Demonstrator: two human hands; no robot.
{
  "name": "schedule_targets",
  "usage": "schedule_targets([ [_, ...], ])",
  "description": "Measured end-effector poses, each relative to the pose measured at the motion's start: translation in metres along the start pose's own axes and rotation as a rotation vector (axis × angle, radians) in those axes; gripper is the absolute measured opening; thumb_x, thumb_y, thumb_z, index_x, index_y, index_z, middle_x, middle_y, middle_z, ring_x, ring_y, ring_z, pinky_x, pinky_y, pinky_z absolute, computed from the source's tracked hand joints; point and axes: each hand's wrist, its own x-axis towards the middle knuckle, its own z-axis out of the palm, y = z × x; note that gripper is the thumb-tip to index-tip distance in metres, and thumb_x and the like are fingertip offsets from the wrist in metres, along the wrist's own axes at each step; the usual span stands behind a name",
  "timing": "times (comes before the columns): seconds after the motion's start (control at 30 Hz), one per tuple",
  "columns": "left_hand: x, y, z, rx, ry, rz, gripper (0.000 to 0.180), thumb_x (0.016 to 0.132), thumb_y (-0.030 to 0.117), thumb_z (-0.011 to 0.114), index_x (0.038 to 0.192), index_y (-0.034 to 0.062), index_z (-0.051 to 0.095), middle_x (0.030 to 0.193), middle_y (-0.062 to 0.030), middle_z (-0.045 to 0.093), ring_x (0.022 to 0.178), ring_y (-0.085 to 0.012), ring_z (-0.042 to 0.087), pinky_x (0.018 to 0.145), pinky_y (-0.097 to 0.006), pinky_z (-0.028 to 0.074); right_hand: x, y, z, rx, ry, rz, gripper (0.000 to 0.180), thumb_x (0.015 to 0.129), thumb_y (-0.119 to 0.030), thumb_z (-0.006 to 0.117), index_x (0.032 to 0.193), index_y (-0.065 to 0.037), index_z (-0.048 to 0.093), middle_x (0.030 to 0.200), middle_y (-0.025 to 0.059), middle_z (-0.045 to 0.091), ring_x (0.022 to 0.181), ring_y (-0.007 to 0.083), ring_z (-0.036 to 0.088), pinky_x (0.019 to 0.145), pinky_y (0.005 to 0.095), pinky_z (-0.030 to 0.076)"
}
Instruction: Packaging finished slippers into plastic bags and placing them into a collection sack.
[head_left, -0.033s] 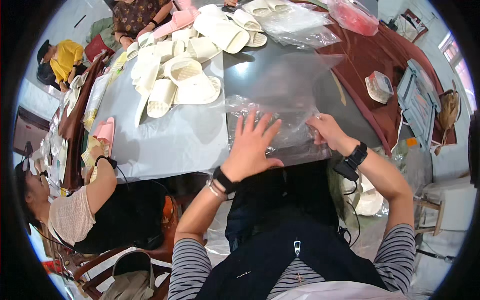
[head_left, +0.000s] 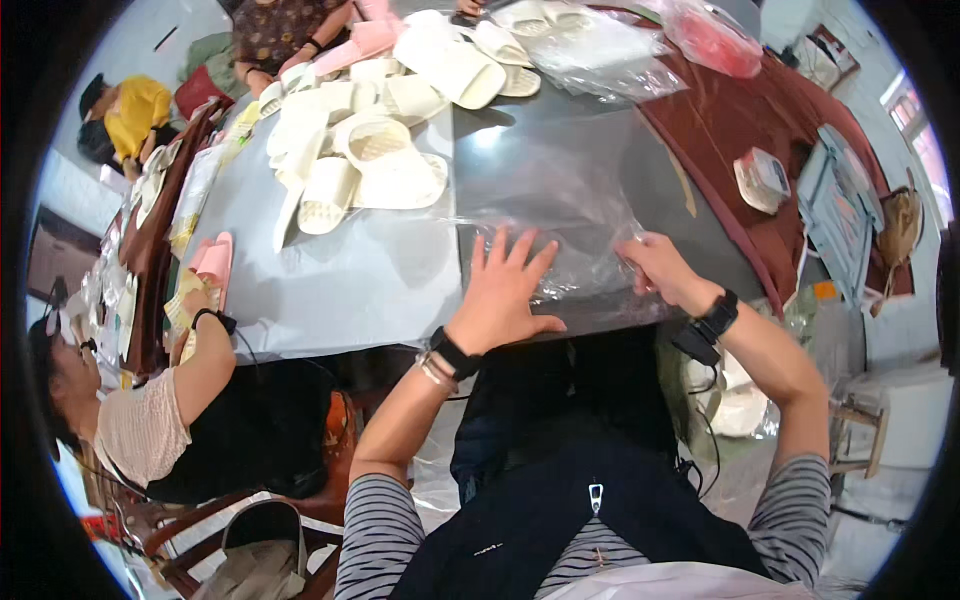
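A clear plastic bag (head_left: 584,262) lies over the dark part of the table at its near edge. My left hand (head_left: 505,300) rests on its near left part, palm down, with fingers and thumb spread. At the bag's right side, my right hand (head_left: 660,268) pinches the film between thumb and fingers. The bag's far part is spread over the table and looks see-through, with nothing visible inside. Beyond my left hand is a heap of cream-white slippers (head_left: 395,172), some overlapping, some on their sides.
Clear plastic bags (head_left: 585,55) lie at the far edge. On the right are a brown cloth (head_left: 725,120), a small clear box (head_left: 762,180) and a blue-grey crate (head_left: 838,205). At left, a co-worker (head_left: 150,410) sits near pink slippers (head_left: 213,262); other people are farther back.
The bag's raised far part has settled flatter onto the table. Both hands keep nearly the same place and pose.
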Motion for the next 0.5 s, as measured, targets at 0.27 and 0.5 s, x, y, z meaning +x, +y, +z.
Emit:
schedule_targets([
  [0.27,-0.007,-0.038,0.046,-0.103,-0.06,-0.062,0.09,0.085,0.073,0.057,0.151,0.0144,0.043,0.161,-0.0217,0.027,0.15,-0.0465,0.018,0.118,-0.064,0.011,-0.017,-0.054,-0.046,-1.526,0.042,-0.594,0.053,0.083,-0.049,0.076,0.088,0.002,0.063,0.072,0.0188,0.066,0.067,0.0355,0.068,0.061,0.0446,0.053],
  [0.5,-0.039,-0.023,0.064,-0.072,0.053,-0.088,0.069,0.098,0.058,0.048,0.15,0.0127,0.045,0.163,-0.0195,0.023,0.15,-0.0449,0.017,0.117,-0.066,0.012,-0.033,-0.218,0.086,-1.114,-0.167,-0.96,0.029,0.085,-0.031,0.073,0.096,-0.005,0.068,0.076,0.0165,0.067,0.076,0.0331,0.068,0.07,0.0428,0.053],
])
